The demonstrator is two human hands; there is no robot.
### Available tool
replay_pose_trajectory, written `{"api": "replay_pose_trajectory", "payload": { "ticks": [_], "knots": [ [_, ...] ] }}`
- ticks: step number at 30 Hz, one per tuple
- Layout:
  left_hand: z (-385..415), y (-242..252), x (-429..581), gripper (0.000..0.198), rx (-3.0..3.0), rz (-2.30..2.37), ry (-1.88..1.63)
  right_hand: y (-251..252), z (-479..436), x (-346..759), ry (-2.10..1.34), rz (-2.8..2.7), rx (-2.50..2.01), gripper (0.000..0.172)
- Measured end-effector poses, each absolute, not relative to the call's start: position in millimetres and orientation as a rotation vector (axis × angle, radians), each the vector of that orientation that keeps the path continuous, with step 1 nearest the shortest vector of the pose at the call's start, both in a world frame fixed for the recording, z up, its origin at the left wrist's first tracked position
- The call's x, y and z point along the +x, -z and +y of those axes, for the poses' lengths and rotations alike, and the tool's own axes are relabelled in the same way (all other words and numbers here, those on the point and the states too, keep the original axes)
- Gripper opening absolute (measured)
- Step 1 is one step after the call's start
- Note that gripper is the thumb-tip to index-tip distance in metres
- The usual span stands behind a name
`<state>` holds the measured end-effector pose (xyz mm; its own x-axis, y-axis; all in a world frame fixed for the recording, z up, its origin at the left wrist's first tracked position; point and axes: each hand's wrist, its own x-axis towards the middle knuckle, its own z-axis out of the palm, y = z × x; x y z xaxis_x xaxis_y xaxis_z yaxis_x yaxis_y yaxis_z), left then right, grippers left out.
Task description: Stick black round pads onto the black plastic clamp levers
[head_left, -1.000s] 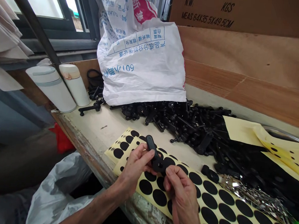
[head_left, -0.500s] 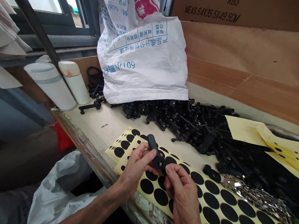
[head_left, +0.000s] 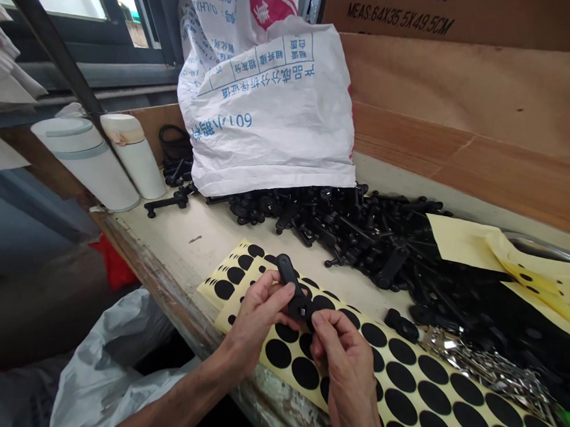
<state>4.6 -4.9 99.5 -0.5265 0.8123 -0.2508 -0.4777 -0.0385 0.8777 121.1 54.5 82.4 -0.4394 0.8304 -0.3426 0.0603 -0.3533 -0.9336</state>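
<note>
My left hand (head_left: 261, 309) is closed around a black crank handle (head_left: 288, 275), a flat plastic arm with a wide round end and a small square metal piece set in it. The narrow end points up and away. Beside the round end, my right hand (head_left: 341, 351) pinches thumb and forefinger together at its edge. Whatever dark thing lies between those fingertips is too small and hidden to make out. Under both hands lie pale yellow sheets of round black stickers (head_left: 403, 378), with part of the rows covered by my hands.
Behind the sheets spreads a heap of black handles (head_left: 313, 222), partly under a white woven sack (head_left: 276, 122). Shiny metal pieces (head_left: 489, 364) lie at the right, near yellow backing sheets (head_left: 463, 245). Two white flasks (head_left: 135, 157) stand at the left by the table edge (head_left: 162, 296).
The whole view has shifted slightly, so things sit a little further left and up. Both hands keep nearly the same hold on the crank handle, with the right fingertips still at its round end.
</note>
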Motion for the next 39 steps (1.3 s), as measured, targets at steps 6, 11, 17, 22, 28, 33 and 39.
{"api": "replay_pose_trajectory", "payload": {
  "ticks": [6,11,17,22,28,33,39],
  "knots": [
    [-5.8,-100.2,5.5,0.023,0.415,1.264,-1.733,-83.5,54.5,121.4,-1.854,-1.326,-1.216,0.032],
    [-7.5,-99.0,4.4,0.022,0.447,1.257,-1.727,-82.3,55.0,120.7,-1.807,-1.37,-1.198,0.032],
    [-7.0,-99.1,6.2,0.025,0.39,1.336,-1.723,-79.0,56.1,121.9,-1.583,-1.645,-1.183,0.032],
    [-5.2,-97.9,8.3,0.024,0.411,1.374,-1.736,-83.3,52.4,125.6,-0.976,-2.088,-1.076,0.033],
    [-5.9,-94.3,9.1,0.026,0.407,1.373,-1.746,-80.4,60.9,130.0,-0.626,-2.238,-1.158,0.036],
    [-6.9,-94.8,6.7,0.026,0.397,1.344,-1.737,-81.2,78.3,137.8,-1.068,-2.066,-1.139,0.041],
    [-7.3,-94.8,9.0,0.021,0.464,1.329,-1.725,-85.8,66.6,119.9,-1.628,-1.731,-0.998,0.026]
  ]
}}
